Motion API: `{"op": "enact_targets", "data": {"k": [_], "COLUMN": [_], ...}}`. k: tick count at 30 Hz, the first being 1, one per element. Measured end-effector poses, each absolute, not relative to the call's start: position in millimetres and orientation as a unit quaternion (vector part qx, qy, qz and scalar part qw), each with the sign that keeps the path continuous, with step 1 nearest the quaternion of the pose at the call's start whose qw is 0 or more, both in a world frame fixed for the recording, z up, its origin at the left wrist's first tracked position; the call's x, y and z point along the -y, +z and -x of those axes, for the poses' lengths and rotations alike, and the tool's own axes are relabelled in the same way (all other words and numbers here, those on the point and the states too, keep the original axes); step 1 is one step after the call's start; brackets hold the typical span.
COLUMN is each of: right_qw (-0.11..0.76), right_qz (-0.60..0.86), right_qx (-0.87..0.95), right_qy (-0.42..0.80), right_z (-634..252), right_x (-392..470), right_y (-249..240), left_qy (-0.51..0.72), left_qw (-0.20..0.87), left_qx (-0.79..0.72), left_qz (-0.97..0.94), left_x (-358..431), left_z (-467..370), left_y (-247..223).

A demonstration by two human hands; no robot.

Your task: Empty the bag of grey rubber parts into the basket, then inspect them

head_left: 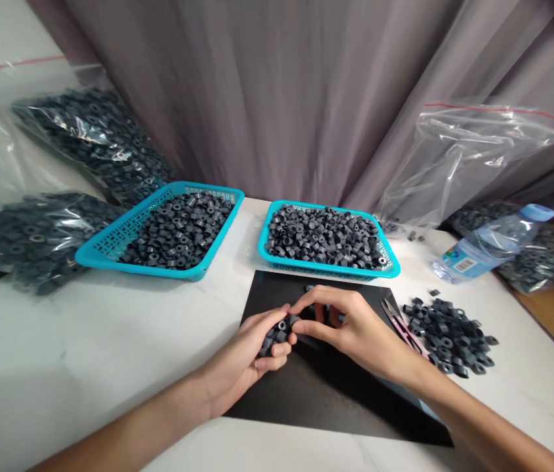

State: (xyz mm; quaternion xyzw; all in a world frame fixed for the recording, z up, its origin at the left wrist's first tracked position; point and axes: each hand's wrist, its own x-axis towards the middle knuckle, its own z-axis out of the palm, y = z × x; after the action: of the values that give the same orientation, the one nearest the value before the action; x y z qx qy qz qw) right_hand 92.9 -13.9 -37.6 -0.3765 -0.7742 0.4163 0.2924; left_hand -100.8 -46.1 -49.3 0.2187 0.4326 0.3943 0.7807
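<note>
My left hand [252,347] is cupped around several small dark grey ring-shaped parts [273,337] above a black mat [301,400]. Thumb and forefinger of my right hand [343,318] pinch one more dark grey ring-shaped part [293,320] at the fingertips of the left. A few dark parts lie on the mat partly hidden behind my right hand. To the right, a loose pile of the same parts [454,337] lies on the white table, with pink-handled thread snips [404,330] against its left side.
Two blue baskets, a left one [143,269] and a right one [328,269], hold many such parts at the back. Clear bags of parts [94,137] stand at the left. A water bottle [495,242] leans at the right before another bag [478,154]. A grey curtain [257,98] hangs behind.
</note>
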Motion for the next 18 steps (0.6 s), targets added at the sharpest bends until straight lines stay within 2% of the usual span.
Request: {"op": "enact_targets", "data": {"k": [8, 18], "right_qw": [0.297, 0.286], "right_qz": [0.409, 0.436], "right_qx": [0.728, 0.747], "right_qy": [0.463, 0.412], "right_z": [-93.6, -92.3], "right_x": [9.2, 14.5], "right_y": [-39.0, -38.5], "left_qy": [0.384, 0.352], "left_qw": [0.78, 0.776], "left_qx": [-0.427, -0.426], "left_qz": [-0.25, -0.304], "left_x": [45.4, 46.8], "left_z": [104.1, 102.8], "left_y": [-50.2, -51.5]}}
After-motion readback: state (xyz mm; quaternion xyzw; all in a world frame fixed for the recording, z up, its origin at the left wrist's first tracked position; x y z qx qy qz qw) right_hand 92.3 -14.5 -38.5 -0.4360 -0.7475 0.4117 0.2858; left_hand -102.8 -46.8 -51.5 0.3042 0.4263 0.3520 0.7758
